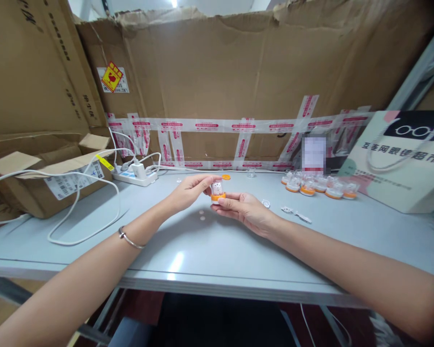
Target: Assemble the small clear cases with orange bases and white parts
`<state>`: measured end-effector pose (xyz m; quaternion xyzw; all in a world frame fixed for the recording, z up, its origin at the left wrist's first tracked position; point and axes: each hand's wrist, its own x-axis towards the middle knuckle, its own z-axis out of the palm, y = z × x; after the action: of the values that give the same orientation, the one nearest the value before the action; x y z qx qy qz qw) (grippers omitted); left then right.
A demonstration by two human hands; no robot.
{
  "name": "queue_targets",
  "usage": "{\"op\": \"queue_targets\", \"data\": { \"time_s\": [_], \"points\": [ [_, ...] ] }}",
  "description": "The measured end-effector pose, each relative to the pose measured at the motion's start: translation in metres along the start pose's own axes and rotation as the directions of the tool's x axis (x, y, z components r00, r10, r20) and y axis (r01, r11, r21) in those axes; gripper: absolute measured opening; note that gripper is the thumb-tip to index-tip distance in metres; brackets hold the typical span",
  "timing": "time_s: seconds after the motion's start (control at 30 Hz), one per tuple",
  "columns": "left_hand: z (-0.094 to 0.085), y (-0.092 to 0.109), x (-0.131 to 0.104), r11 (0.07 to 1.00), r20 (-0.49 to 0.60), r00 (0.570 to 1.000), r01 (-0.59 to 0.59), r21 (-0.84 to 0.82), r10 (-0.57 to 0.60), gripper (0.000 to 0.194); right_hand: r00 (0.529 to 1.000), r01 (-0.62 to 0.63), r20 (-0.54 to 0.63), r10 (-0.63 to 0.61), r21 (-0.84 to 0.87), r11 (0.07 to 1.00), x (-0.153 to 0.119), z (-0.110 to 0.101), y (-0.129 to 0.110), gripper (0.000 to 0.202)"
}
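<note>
I hold a small clear case with an orange base [217, 191] between both hands, just above the middle of the tabletop [210, 250]. My left hand [188, 191] pinches its upper part with fingertips, and my right hand [244, 208] cups it from below, fingers closed lightly under the orange base. Both hands are narrow and closed on this one piece. I judge that I am fitting or checking the top against the base, so the step is mid-assembly. The next move calls for a steady lower grip and a small, even press or twist from above, without tilting the piece. A loose orange cap [226, 177] lies just behind my hands. A row of similar finished cases [316, 185] sits to the right of centre, and a white power strip [135, 174] with cables lies left of centre.
</note>
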<state>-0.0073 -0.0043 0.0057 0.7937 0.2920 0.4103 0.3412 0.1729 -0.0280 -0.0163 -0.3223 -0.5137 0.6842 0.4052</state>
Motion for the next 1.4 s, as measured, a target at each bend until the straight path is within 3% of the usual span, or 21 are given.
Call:
{"op": "queue_targets", "data": {
  "time_s": [0.23,0.53,0.73,1.1,1.4],
  "points": [
    [0.001,-0.004,0.001,0.998,0.1,0.995,0.001,-0.063,0.006,0.046,0.998,0.066,0.014,-0.066,0.017,0.998,-0.002,0.001,-0.003,0.026],
    [0.001,-0.001,0.001,0.963,0.054,0.998,0.041,-0.265,-0.027,0.037,0.996,0.074,0.045,-0.08,0.129,0.989,0.0,0.003,0.0,0.022],
    [0.002,-0.005,0.0,0.924,0.096,0.995,0.068,-0.377,-0.034,0.034,0.992,0.065,0.099,-0.079,0.141,0.988,-0.003,0.006,-0.002,0.022],
    [0.005,-0.005,0.002,0.869,0.092,0.995,0.087,-0.487,-0.048,0.03,0.994,0.064,0.075,-0.085,0.248,0.967,-0.004,0.011,-0.001,0.016],
    [0.005,0.001,0.001,0.877,0.079,0.994,0.105,-0.469,-0.077,0.026,0.989,0.12,0.061,-0.136,0.22,0.968,-0.005,0.012,-0.002,0.014]
  ]
}}
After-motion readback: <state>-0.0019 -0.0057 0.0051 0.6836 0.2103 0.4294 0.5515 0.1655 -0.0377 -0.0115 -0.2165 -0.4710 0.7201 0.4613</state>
